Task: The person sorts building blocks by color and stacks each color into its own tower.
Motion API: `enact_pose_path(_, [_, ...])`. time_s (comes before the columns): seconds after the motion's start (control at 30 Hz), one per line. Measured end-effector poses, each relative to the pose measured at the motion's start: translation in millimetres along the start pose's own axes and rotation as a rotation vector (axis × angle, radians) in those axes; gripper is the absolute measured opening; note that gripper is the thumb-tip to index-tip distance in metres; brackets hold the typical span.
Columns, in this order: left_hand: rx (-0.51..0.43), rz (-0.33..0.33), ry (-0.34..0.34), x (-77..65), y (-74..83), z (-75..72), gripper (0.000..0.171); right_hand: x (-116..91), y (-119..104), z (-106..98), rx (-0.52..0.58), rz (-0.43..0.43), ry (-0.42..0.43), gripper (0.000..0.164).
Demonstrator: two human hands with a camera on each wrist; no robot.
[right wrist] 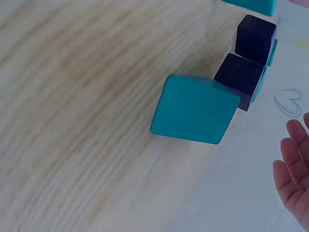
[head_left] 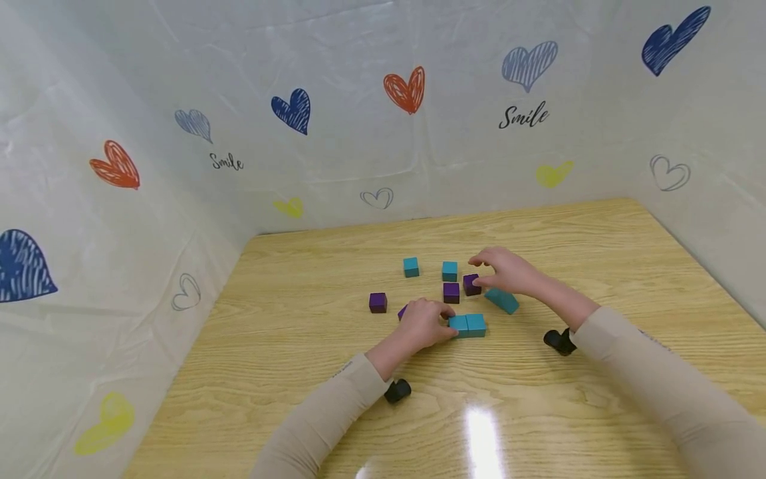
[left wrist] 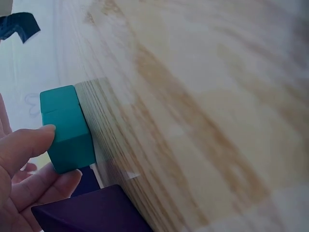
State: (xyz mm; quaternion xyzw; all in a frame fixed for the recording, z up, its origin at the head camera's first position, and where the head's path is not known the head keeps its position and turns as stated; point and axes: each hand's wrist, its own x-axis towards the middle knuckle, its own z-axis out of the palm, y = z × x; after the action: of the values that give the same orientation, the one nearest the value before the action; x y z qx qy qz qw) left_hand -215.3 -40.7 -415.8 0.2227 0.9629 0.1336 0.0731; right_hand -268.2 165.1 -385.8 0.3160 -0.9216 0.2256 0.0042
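Two teal cubes stand side by side on the table in the head view. My left hand (head_left: 423,324) pinches the left teal cube (head_left: 458,324) between thumb and fingers; the other teal cube (head_left: 476,324) adjoins its right side. In the left wrist view the thumb lies on one face of the teal cube (left wrist: 72,137). A purple block (left wrist: 91,210) shows near those fingers. My right hand (head_left: 507,271) hovers over the table with its fingers spread, holding nothing. Nearest it are a purple cube (head_left: 472,284) and a slanted teal block (head_left: 501,301).
Behind the hands are two more teal cubes, a left one (head_left: 411,267) and a right one (head_left: 449,271). One purple cube (head_left: 451,293) sits mid-table, another purple cube (head_left: 378,303) farther left. The left hand partly hides a purple block (head_left: 402,311). Heart-printed sheeting (head_left: 335,159) borders the table.
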Motion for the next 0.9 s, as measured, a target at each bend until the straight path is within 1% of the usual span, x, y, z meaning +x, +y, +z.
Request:
enact_pose_path(0.1, [-0.005, 0.005, 0.002, -0.3, -0.9, -0.2, 0.032, 10, 3, 0, 0.023, 0.012, -0.007, 0.040])
enact_pose_path(0.2, [-0.010, 0.004, 0.000, -0.7, -2.3, 0.3, 0.035, 19, 5, 2, 0.067, 0.042, -0.017, 0.042])
enact_pose_path(0.37, [-0.041, -0.007, 0.003, -1.7, -4.5, -0.1, 0.041, 34, 11, 12, 0.155, 0.112, -0.016, 0.047])
enact_pose_path(0.47, [-0.067, 0.004, 0.013, -2.5, -5.2, -1.1, 0.040, 41, 14, 18, 0.188, 0.152, -0.018, 0.048])
enact_pose_path(0.57, [-0.070, 0.036, 0.022, -3.1, -5.7, -1.0, 0.038, 46, 17, 25, 0.205, 0.191, -0.041, 0.048])
enact_pose_path(0.7, [-0.050, 0.068, 0.039, -4.9, -4.8, -1.8, 0.037, 51, 18, 30, 0.216, 0.217, -0.075, 0.048])
enact_pose_path(0.9, [-0.036, 0.069, 0.054, -7.3, -3.0, -4.2, 0.038, 55, 16, 34, 0.214, 0.214, -0.078, 0.046])
